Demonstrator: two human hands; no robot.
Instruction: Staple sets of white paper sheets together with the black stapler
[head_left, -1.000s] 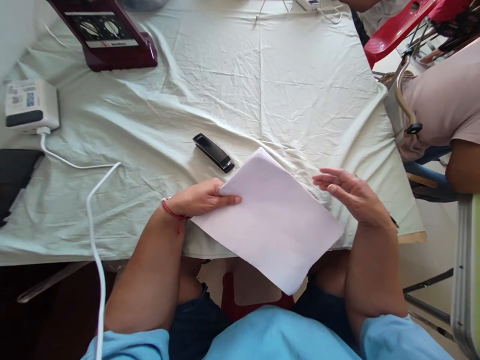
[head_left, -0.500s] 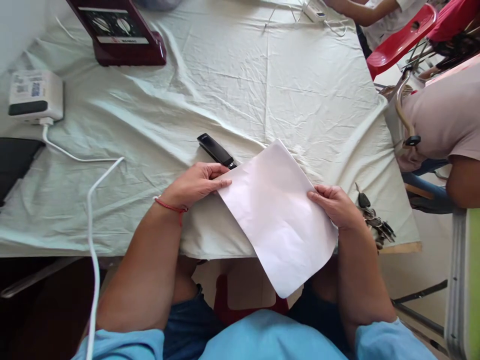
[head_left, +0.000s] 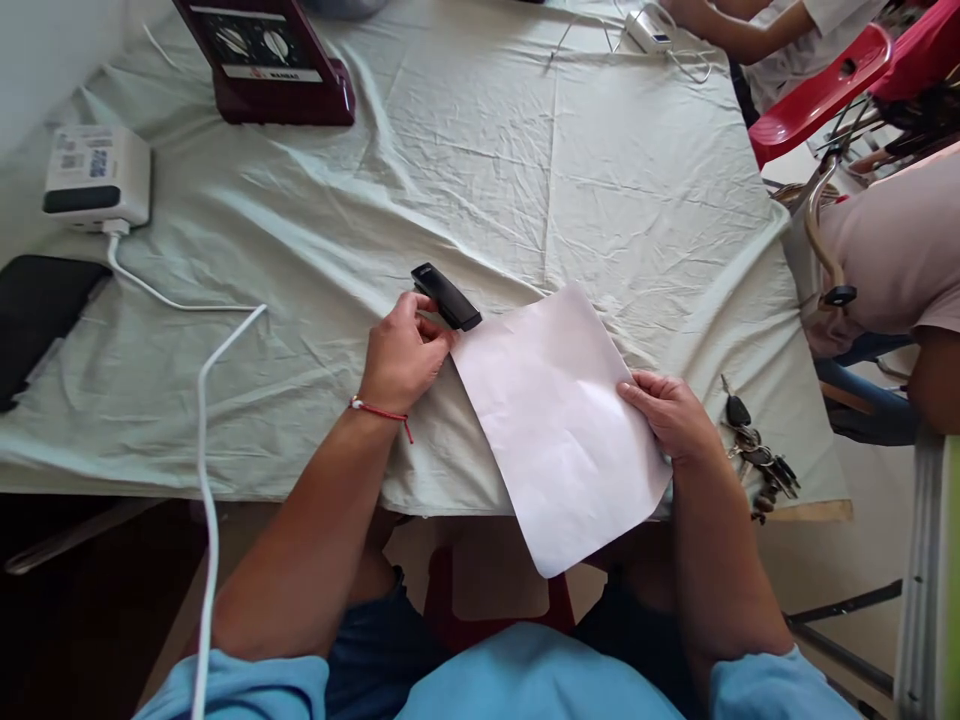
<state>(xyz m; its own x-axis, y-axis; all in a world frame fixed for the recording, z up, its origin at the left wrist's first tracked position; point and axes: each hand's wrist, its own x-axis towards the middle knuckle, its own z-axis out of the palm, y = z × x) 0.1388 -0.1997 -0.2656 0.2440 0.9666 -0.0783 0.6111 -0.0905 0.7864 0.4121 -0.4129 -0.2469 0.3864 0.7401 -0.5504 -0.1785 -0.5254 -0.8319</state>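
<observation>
My right hand pinches the right edge of a white sheet of paper, thumb on top. The paper lies at an angle over the table's front edge, its lower corner hanging past it. My left hand, with a red string bracelet at the wrist, is closed around the near side of a black stapler. The front end of the stapler meets the paper's upper left corner; whether the corner is between its jaws, I cannot tell. Some of my left fingertips are hidden beside the stapler.
A bunch of keys lies right of my right hand. At the left are a white box with a white cable and a black flat case. A dark red device stands behind. Other people sit at the right near a red chair.
My left hand has let go of the paper's left corner, moved up and taken hold of the stapler. The stapler's front end now meets that corner. My right hand keeps its pinch.
</observation>
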